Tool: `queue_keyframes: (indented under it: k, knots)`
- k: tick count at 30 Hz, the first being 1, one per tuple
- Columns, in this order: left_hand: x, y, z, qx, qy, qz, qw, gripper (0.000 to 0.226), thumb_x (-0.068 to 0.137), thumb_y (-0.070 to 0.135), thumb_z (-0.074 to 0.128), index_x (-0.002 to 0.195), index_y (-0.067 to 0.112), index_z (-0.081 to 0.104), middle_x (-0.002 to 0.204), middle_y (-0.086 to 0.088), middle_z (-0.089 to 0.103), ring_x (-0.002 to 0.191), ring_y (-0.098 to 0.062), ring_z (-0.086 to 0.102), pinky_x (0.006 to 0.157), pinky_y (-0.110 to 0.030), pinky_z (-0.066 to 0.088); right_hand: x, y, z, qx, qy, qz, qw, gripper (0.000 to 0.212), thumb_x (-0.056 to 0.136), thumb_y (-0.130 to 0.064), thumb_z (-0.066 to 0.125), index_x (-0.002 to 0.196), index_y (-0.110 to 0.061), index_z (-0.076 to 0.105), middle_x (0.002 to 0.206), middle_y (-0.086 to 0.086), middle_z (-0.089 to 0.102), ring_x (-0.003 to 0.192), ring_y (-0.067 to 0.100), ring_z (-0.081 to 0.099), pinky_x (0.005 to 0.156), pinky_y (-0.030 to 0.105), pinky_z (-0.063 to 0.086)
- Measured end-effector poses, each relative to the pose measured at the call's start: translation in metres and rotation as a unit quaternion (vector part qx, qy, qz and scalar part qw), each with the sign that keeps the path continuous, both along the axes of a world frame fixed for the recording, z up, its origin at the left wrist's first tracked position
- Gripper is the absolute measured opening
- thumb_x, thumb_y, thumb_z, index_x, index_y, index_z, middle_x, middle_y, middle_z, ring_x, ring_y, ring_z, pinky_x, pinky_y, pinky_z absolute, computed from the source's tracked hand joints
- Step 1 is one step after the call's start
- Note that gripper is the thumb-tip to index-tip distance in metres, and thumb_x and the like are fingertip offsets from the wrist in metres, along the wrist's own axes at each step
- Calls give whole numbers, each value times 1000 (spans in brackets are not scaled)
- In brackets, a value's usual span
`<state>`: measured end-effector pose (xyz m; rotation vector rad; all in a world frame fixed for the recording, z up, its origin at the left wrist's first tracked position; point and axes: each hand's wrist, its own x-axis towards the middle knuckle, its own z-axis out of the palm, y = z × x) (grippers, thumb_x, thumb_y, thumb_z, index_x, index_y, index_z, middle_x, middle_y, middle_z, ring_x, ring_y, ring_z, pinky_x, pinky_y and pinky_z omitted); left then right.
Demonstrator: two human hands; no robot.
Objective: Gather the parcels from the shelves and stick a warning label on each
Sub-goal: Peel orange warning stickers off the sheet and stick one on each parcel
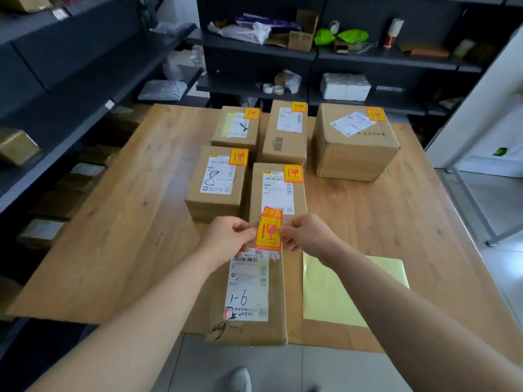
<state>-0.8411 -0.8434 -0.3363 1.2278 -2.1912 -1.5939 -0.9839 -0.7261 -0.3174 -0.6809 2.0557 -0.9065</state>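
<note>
An orange warning label is stretched upright between both hands above the table. My left hand pinches its left edge and my right hand pinches its right edge. Just below lies a long cardboard parcel with a white address slip marked "1-6"; its near end overhangs the table's front edge. No orange label shows on it. Behind it stand several parcels, each with an orange label at its top right corner: one right behind the held label, one to its left, and a big box at back right.
A yellow backing sheet lies on the wooden table right of the near parcel. Dark shelves run along the left and back, holding wrapped packets, tape rolls and boxes. A white metal frame stands at right. A shoe shows below.
</note>
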Motion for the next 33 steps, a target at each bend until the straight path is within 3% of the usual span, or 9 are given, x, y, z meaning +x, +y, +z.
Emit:
queue_keyframes:
  k: [3, 5, 7, 11, 19, 25, 33]
  knots:
    - [-4, -1, -5, 5, -5, -11, 1000, 31, 95, 29, 55, 82, 5, 69, 78, -9, 72, 54, -13, 57, 56, -31, 51, 4, 0, -7, 21, 10, -6, 1000, 22, 90, -14, 59, 84, 5, 69, 71, 10, 65, 59, 15, 57, 61, 28, 51]
    - [-4, -3, -9, -8, -14, -30, 999, 40, 93, 40, 56, 78, 5, 70, 71, -8, 71, 53, -14, 55, 59, -33, 50, 7, 1, -12, 38, 18, -10, 999, 22, 89, -13, 58, 75, 2, 68, 69, 12, 65, 60, 18, 57, 66, 34, 53]
    - [-3, -4, -13, -25, -21, -57, 998, 32, 86, 40, 67, 75, 10, 71, 62, 0, 66, 53, -12, 54, 60, -32, 47, 9, 1, -14, 54, 23, -15, 998, 21, 87, -10, 56, 72, 1, 65, 69, 14, 64, 61, 20, 56, 68, 36, 54]
    - [-5, -8, -19, -70, -54, -98, 991, 12, 82, 30, 74, 78, 19, 75, 73, 9, 68, 70, -12, 62, 72, -33, 52, 10, 0, -15, 82, 37, -4, 996, 24, 89, -11, 54, 80, 8, 67, 70, 14, 66, 61, 19, 58, 72, 39, 57]
    - [-7, -9, -23, -121, -96, -137, 978, 19, 84, 35, 69, 66, 30, 66, 74, 14, 65, 72, -9, 61, 62, -28, 47, 11, -1, -20, 98, 42, 1, 994, 24, 92, -13, 55, 75, 1, 65, 65, 6, 65, 56, 13, 59, 66, 30, 57]
    - [-8, -8, -23, -136, -110, -139, 975, 19, 82, 36, 70, 64, 32, 65, 73, 14, 65, 71, -8, 61, 65, -33, 52, 10, -2, -22, 100, 43, 6, 994, 25, 93, -14, 55, 75, -1, 64, 64, 4, 65, 54, 10, 59, 61, 26, 55]
    - [-10, -8, -23, -134, -133, -130, 973, 17, 78, 39, 73, 65, 29, 69, 71, 14, 67, 70, -9, 64, 67, -37, 56, 10, -2, -25, 102, 70, 19, 992, 25, 92, -16, 57, 73, -1, 65, 71, 11, 70, 60, 14, 63, 68, 31, 58]
